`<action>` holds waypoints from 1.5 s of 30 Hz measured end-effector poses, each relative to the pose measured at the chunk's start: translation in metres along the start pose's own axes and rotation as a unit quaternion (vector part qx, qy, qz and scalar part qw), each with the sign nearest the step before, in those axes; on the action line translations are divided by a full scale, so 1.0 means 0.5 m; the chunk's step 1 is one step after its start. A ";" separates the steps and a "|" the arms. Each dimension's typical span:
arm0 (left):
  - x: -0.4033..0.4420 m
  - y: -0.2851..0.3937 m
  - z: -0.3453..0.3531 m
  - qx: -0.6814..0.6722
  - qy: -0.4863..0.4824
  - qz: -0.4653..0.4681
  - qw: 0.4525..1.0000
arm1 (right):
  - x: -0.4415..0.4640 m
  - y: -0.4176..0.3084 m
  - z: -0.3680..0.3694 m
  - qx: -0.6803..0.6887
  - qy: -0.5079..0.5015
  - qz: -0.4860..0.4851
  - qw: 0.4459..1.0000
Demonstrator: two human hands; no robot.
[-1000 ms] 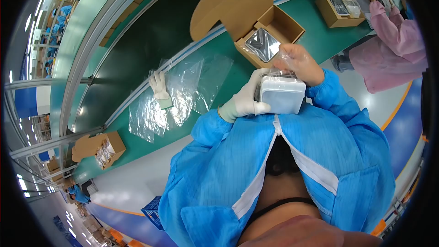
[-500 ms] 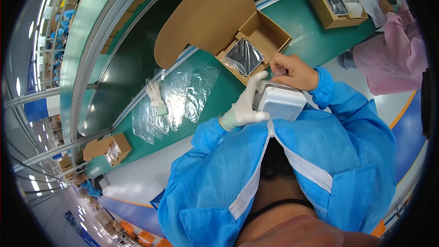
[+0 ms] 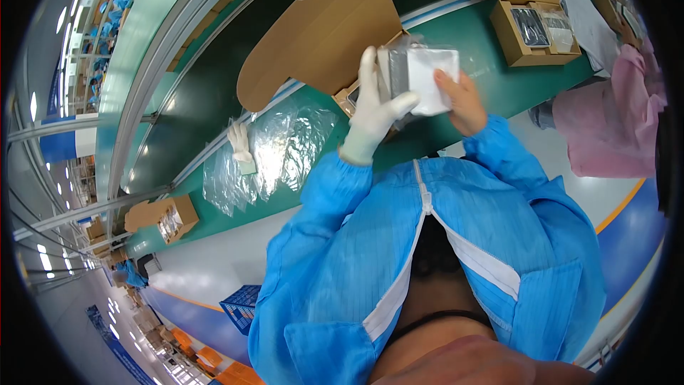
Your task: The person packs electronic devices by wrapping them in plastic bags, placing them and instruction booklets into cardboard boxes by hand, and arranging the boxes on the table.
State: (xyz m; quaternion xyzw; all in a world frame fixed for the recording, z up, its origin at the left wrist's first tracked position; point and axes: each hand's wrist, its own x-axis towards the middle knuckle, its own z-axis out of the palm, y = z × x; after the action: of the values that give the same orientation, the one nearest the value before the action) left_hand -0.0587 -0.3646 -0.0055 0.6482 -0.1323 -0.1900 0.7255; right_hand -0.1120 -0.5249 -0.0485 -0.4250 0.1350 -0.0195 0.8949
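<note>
My left hand (image 3: 374,110), in a white glove, holds the left side of a white and grey plastic-wrapped package (image 3: 431,80). Bare, my right hand (image 3: 463,101) grips its right side with the thumb on the white face. The package is over the open cardboard box (image 3: 345,98) and hides most of the box's inside. The box's large flap (image 3: 320,36) stands out to the left. Clear plastic bags (image 3: 285,146) lie on the green table (image 3: 356,144), with a spare white glove (image 3: 239,142) on them.
A second open box (image 3: 527,32) with wrapped items stands at the upper right, near a co-worker in a pink sleeve (image 3: 627,75). A smaller box (image 3: 178,217) is at the table's left end. A blue basket (image 3: 241,306) sits below the table edge.
Both hands have moved up and away from my body with the package, which is now turned white face up over the box. The wrapped dark item in the box is now largely covered.
</note>
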 end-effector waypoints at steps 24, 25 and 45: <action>0.183 -0.095 0.023 0.647 -0.216 0.073 0.728 | 0.009 -0.060 -0.061 -0.264 -0.020 0.071 0.962; 0.180 -0.113 0.020 0.647 -0.219 0.072 0.727 | 0.007 -0.061 -0.068 -0.261 -0.018 0.072 0.962; -0.115 -0.202 -0.130 0.140 0.297 -0.203 0.922 | 0.299 0.034 -0.155 -0.256 -0.078 0.212 0.940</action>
State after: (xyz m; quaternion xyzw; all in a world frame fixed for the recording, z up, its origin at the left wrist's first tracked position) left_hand -0.0919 -0.2897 -0.1106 0.7831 0.1985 -0.1113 0.5788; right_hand 0.0106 -0.5949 -0.1415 -0.6016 0.1520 0.2395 0.7468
